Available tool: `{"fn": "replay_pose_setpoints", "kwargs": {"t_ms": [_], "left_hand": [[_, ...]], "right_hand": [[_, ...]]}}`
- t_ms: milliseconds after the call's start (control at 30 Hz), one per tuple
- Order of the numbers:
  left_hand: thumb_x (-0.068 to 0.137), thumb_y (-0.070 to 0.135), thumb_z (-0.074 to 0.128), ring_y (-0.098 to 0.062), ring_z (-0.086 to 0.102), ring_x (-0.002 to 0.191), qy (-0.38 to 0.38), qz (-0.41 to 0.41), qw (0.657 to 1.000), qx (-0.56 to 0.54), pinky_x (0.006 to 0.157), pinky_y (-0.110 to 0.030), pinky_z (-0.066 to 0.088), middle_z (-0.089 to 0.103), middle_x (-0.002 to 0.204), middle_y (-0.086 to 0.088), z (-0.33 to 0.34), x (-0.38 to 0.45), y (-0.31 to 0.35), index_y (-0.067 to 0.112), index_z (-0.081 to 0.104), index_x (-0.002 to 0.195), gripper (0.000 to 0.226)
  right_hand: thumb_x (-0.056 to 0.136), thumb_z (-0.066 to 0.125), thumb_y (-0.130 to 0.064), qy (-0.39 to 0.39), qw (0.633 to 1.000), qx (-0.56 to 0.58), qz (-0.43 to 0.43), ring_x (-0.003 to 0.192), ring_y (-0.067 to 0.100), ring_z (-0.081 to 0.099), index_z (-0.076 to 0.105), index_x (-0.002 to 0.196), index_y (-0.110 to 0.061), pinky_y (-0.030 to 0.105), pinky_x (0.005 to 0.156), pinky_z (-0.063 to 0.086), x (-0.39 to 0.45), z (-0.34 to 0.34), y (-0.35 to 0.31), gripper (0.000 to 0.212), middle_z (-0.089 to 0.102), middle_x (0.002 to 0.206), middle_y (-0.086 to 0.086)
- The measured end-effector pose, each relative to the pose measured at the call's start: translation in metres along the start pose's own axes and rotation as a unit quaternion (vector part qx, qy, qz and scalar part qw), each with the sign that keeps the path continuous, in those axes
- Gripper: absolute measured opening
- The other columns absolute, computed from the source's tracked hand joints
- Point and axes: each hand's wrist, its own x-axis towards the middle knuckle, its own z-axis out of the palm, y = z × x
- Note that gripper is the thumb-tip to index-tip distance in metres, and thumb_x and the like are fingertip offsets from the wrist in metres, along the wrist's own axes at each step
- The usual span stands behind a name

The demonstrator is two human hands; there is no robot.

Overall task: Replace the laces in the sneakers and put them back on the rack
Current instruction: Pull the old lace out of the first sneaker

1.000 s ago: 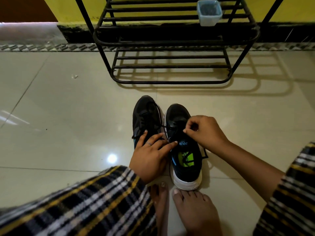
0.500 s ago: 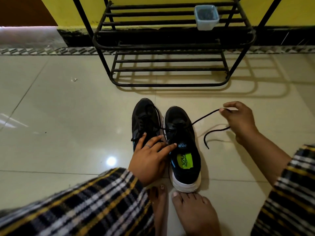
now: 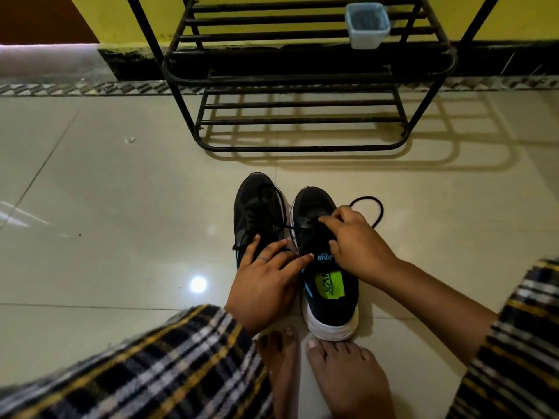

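Observation:
Two black sneakers stand side by side on the tiled floor, toes pointing away from me. The left sneaker [image 3: 257, 213] keeps its black lace. The right sneaker [image 3: 326, 285] has a white sole and a green insole label. My left hand [image 3: 267, 276] lies flat across both shoes, fingers spread, pressing on the right shoe's tongue. My right hand [image 3: 357, 240] pinches the black lace [image 3: 376, 210] at the right shoe's eyelets; a loop of that lace curls on the floor beyond the hand.
A black metal shoe rack [image 3: 302, 77] stands against the yellow wall ahead, its lower shelves bare. A small pale plastic container [image 3: 367, 25] sits on an upper shelf. My bare feet [image 3: 338, 376] rest just behind the shoes. Plaid sleeves fill the lower corners.
My right hand had pulled the lace out to the right and has now come back onto the right sneaker's eyelets, leaving a loop on the floor. The left hand stayed put.

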Motion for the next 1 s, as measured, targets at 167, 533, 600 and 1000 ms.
{"fn": "replay_pose_setpoints", "kwargs": {"t_ms": [167,533,600,1000], "left_hand": [[0.086,0.034,0.042,-0.022,0.059,0.116,-0.004,-0.004,1.0,-0.006,0.103,-0.057,0.038,0.07,0.105,0.008,-0.001,0.001,0.0,0.032,0.062,0.121,0.04],[0.084,0.035,0.045,-0.021,0.058,0.117,-0.005,-0.015,1.0,-0.004,0.105,-0.054,0.034,0.069,0.105,0.009,0.003,-0.001,0.0,0.031,0.062,0.118,0.038],[0.083,0.034,0.046,-0.022,0.057,0.117,-0.006,-0.016,1.0,-0.003,0.106,-0.053,0.029,0.068,0.105,0.008,0.004,-0.001,-0.001,0.031,0.062,0.117,0.037],[0.082,0.032,0.048,-0.02,0.058,0.116,0.001,-0.015,1.0,-0.006,0.106,-0.05,0.026,0.069,0.103,0.008,0.003,0.0,0.0,0.029,0.065,0.114,0.036]], "right_hand": [[0.09,0.051,-0.005,-0.005,1.0,-0.016,-0.015,0.116,0.024,0.04,0.049,0.135,-0.02,0.032,0.094,0.042,-0.001,0.002,0.0,0.048,0.041,0.121,0.006],[0.055,0.082,-0.006,0.14,0.984,-0.06,-0.091,0.083,0.028,0.054,0.065,0.07,-0.006,0.029,0.056,0.044,-0.02,0.021,-0.012,0.023,0.055,0.085,0.01],[0.055,0.084,-0.008,0.152,0.982,-0.038,-0.103,0.088,0.024,0.044,0.068,0.07,-0.01,0.032,0.061,0.047,-0.021,0.025,-0.008,0.022,0.055,0.087,0.008],[0.073,0.06,-0.043,0.099,0.99,0.009,-0.101,0.098,0.017,0.037,0.062,0.056,-0.02,0.037,0.074,0.047,-0.037,0.029,-0.004,0.029,0.052,0.093,-0.004]]}}
